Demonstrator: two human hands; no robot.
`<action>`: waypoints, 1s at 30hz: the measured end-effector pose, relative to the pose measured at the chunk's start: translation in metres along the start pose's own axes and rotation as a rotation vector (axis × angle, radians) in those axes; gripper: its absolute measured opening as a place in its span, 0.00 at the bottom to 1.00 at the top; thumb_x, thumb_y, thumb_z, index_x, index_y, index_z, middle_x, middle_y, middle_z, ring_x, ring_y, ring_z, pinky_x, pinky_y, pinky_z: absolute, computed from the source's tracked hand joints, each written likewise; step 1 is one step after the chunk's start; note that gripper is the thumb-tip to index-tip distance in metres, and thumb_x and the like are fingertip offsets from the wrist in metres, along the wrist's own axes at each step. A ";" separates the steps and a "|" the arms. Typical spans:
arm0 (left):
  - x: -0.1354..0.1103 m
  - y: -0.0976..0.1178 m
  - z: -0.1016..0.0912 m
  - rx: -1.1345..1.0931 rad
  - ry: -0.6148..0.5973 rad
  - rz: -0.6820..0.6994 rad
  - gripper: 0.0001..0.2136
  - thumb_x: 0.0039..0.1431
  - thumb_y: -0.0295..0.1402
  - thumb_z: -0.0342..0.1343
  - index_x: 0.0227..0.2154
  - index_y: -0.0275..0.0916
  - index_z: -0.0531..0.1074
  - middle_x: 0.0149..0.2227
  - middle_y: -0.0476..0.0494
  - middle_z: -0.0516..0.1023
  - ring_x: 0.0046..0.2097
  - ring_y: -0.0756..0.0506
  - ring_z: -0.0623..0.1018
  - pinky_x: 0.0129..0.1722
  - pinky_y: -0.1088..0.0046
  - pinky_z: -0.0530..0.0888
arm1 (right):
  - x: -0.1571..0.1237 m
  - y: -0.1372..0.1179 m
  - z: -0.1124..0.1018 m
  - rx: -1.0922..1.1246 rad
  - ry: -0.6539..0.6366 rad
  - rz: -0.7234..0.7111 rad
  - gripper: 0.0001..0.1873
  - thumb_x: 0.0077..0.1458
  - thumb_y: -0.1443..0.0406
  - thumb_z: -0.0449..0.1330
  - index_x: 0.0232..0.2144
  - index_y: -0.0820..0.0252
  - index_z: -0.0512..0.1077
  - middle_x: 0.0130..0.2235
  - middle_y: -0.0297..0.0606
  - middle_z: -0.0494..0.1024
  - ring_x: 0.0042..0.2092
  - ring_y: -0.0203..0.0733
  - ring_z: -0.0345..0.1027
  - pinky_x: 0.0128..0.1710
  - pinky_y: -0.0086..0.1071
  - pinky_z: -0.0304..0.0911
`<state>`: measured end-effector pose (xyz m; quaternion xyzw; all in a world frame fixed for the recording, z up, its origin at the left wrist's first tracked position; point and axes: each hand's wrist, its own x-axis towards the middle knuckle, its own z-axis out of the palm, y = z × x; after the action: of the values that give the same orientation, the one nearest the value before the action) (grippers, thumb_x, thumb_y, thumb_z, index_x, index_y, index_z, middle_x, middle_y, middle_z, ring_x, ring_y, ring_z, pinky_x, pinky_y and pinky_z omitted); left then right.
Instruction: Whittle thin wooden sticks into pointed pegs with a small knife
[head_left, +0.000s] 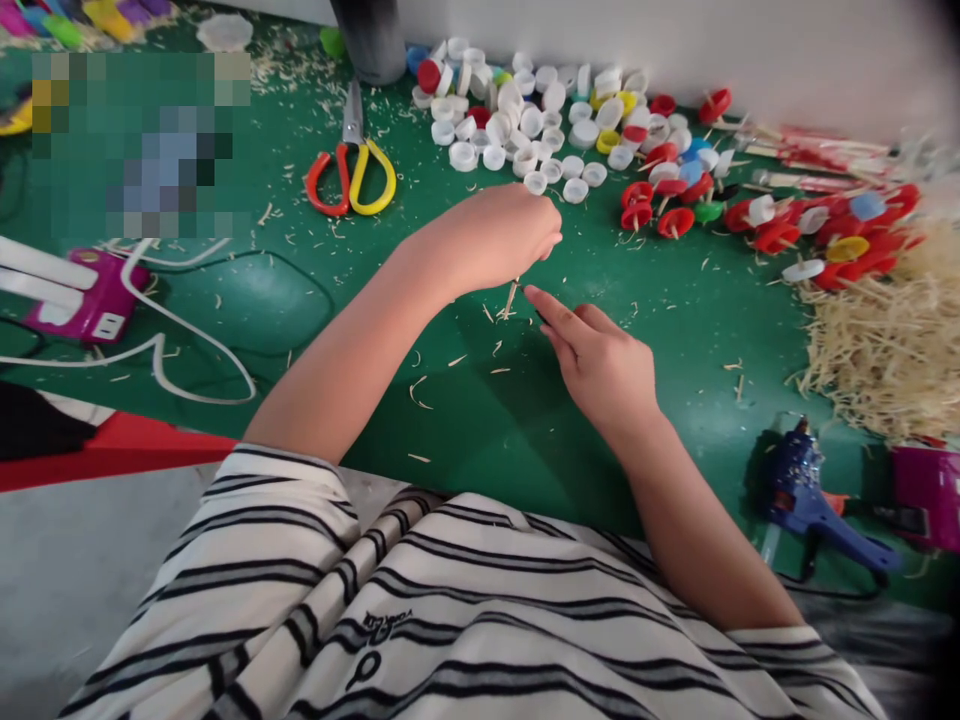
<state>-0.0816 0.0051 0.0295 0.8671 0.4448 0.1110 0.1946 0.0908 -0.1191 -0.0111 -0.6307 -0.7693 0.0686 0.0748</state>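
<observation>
My left hand is closed round a thin wooden stick, whose lower end pokes out beneath the fingers toward the green table. Just to the right and nearer to me, my right hand grips a thin dark tool that looks like a small blade. Most of that tool is hidden by the fingers. Its tip is close to the stick, with the index finger stretched along it. Pale wood shavings lie scattered on the tabletop under both hands.
Behind my hands is a spread of white bottle caps; red caps on sticks lie to the right. Scissors rest at back left, near a purple power strip. A pile of wood shavings and a blue glue gun sit right.
</observation>
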 end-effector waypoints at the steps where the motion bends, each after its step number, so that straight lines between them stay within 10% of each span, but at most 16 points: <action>1: 0.000 0.001 -0.001 0.124 -0.070 0.024 0.11 0.58 0.24 0.53 0.31 0.40 0.81 0.28 0.40 0.76 0.32 0.40 0.76 0.31 0.65 0.60 | 0.000 -0.001 -0.001 0.004 0.004 0.006 0.28 0.73 0.57 0.42 0.71 0.37 0.62 0.44 0.37 0.78 0.38 0.38 0.71 0.30 0.28 0.58; 19: 0.000 0.008 0.001 0.112 0.015 0.063 0.13 0.65 0.30 0.52 0.26 0.40 0.77 0.25 0.41 0.73 0.30 0.42 0.75 0.33 0.65 0.63 | -0.008 -0.001 -0.004 0.152 -0.033 -0.001 0.30 0.72 0.59 0.45 0.73 0.46 0.59 0.56 0.41 0.79 0.45 0.45 0.76 0.43 0.34 0.70; 30: 0.000 0.009 -0.002 0.258 -0.078 0.073 0.19 0.68 0.33 0.42 0.40 0.38 0.81 0.38 0.37 0.82 0.39 0.42 0.78 0.34 0.66 0.62 | -0.015 0.001 0.000 0.290 -0.009 0.000 0.30 0.71 0.61 0.47 0.73 0.49 0.60 0.56 0.42 0.80 0.46 0.47 0.77 0.47 0.39 0.72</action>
<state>-0.0754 0.0007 0.0355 0.9041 0.4158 0.0264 0.0945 0.0943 -0.1336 -0.0114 -0.6129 -0.7518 0.1818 0.1616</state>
